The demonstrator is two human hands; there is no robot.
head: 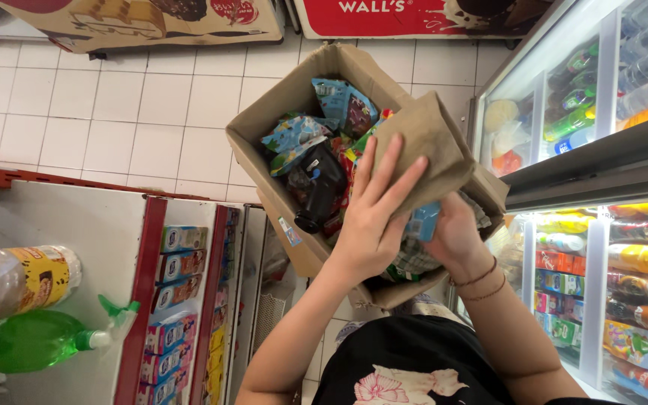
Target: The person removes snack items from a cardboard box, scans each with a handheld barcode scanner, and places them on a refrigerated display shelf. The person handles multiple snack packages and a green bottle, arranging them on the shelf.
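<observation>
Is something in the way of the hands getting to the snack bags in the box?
Yes. A brown flap of the box folds over that side; the left hand presses on it. The right hand is already underneath. The snack bags farther back lie uncovered.

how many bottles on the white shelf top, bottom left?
2. A clear bottle with a yellow label lies at the left edge; a green spray bottle lies just below it on the shelf top. More may sit out of frame.
</observation>
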